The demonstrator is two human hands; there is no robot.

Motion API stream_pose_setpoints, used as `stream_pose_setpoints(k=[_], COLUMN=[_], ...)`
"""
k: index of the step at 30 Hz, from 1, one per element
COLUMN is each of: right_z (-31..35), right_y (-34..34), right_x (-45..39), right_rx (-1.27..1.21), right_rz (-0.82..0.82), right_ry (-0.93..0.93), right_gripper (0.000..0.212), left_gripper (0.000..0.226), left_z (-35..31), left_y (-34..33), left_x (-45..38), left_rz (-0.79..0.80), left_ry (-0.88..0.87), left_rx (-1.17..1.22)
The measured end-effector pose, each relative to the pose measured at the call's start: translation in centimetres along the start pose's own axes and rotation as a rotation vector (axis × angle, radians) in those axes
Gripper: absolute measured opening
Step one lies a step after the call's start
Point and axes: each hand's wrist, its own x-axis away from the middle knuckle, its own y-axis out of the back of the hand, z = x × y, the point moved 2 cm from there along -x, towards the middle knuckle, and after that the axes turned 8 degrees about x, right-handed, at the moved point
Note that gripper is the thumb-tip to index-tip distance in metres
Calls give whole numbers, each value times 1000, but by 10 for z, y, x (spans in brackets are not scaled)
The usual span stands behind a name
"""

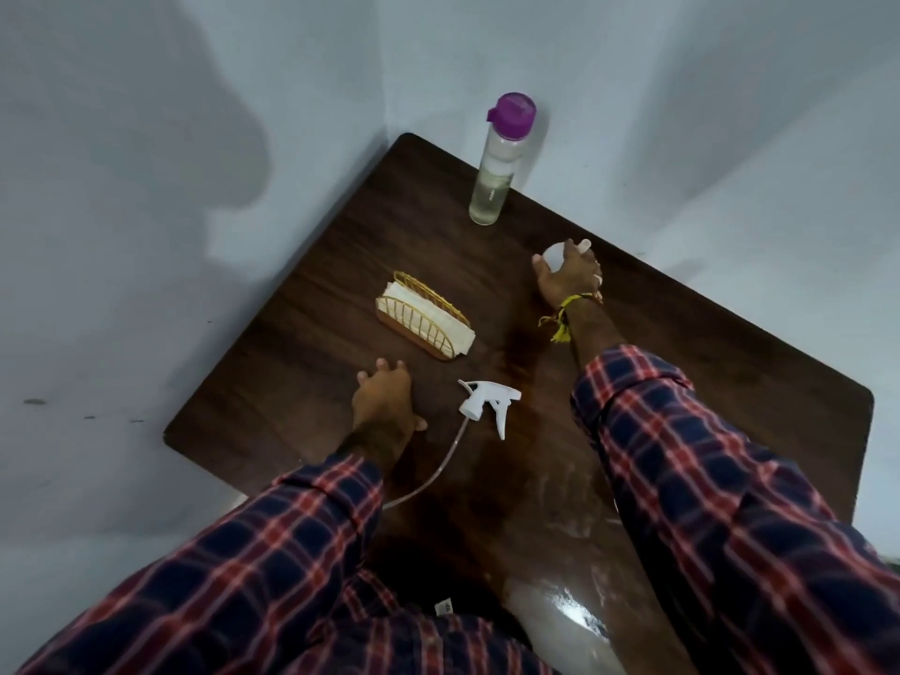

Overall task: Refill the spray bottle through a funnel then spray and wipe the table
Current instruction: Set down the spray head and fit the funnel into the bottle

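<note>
Dark wood table (730, 362), 1 item each:
- Your right hand (567, 280), fingers curled round a white funnel (560, 249) at the far side.
- Your left hand (384, 404), fingers spread flat on the wood.
- White spray head (487, 399) with tube, lying between your arms.
- Purple-capped bottle (496, 163), upright at the wall.
- Wire napkin holder (424, 315), beyond your left hand.

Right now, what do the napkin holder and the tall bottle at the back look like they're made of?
Napkin holder: thin gold wire, probably metal, on a brownish base that may be wood. Tall bottle: clear body, plastic or glass, with liquid showing through; its purple cap looks like plastic.
</note>
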Motion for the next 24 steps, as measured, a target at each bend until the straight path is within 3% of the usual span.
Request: stream_pose_setpoints(k=[7, 13, 15, 19, 24], right_z=[-2, -29, -47, -82, -145], right_y=[23, 37, 41, 62, 118], right_x=[78, 160, 184, 228, 261], right_rx=[-326, -473, -570, -595, -649], right_rz=[-245, -71, -4, -41, -283], right_ry=[44, 65, 60, 21, -82], right_gripper=[76, 53, 42, 27, 20], left_gripper=[110, 105, 92, 68, 64], left_z=[2, -4, -5, -17, -65], left_y=[5, -1, -9, -31, -66], left_x=[7, 28, 40, 74, 122], left_rz=[3, -39, -151, -445, -328], left_ry=[-12, -15, -34, -330, -624], left_rx=[17, 81, 134, 286, 435])
